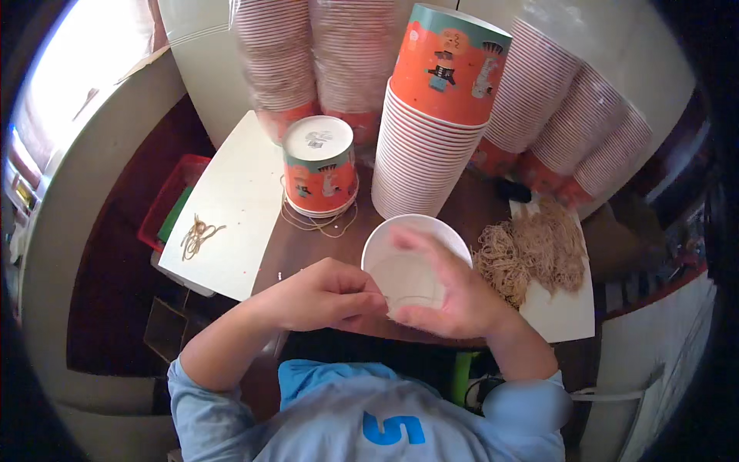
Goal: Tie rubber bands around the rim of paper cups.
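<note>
A white-lined paper bucket stands mouth up at the near edge of the table, between my hands. My left hand is closed in a pinch beside the bucket's near left rim. What it pinches, if anything, is too small to make out. Over the bucket's right side, my right hand has thumb and fingers spread, slightly smeared by motion. A thin curved line shows inside the bucket near the fingertips; I cannot tell whether it is string.
Behind stands a tall stack of orange-and-green paper buckets. An upturned bucket has loops of string round its base. Tangled twine lies right, a small string bundle left. Plastic-wrapped bucket stacks line the back.
</note>
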Tool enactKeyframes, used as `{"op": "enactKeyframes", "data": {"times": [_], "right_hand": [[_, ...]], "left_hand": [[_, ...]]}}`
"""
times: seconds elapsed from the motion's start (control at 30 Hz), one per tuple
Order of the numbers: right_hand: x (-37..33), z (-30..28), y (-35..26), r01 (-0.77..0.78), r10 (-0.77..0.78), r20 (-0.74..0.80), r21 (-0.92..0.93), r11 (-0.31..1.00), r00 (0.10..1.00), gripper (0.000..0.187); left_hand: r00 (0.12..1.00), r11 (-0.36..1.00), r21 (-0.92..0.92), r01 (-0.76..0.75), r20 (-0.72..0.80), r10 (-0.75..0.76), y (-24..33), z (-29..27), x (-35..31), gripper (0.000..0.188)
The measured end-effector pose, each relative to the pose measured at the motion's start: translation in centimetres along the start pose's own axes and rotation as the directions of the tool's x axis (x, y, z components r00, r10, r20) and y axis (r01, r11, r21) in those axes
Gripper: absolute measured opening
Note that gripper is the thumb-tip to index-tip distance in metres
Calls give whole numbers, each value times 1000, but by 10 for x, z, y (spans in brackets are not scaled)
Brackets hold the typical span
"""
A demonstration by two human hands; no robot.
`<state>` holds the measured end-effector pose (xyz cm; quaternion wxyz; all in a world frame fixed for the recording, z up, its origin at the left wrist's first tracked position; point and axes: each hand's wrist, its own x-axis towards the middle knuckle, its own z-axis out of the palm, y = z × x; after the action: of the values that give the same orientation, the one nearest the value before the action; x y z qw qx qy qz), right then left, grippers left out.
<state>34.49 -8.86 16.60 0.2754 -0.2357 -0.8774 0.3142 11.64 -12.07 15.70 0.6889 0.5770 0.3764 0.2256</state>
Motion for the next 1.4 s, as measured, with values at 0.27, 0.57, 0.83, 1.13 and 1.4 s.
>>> {"op": "enactKeyframes", "data": {"times": [0.27,0.57,0.83,1.13,1.4], "right_hand": [[-2,26,-3,-231,238,-6,216,949,971,36],[-7,32,6,78,-84,-249,-37,996,965,11],[-12,35,5,135,-171,-242,-161,978,955,10],[-32,37,-13,105,-148,-173,-234,967,974,16],[-35,34,-11,-45,54,-79,114,993,995,9]], "left_hand": [[998,993,-105,53,-37,-57,-5,-1,6,22],[979,927,-335,170,-47,-197,-16,-1,8,24],[997,971,-235,47,-41,-58,-23,5,7,22],[956,958,234,-165,-201,214,-23,35,-16,12],[651,102,943,-318,138,747,-27,50,-23,29]]}}
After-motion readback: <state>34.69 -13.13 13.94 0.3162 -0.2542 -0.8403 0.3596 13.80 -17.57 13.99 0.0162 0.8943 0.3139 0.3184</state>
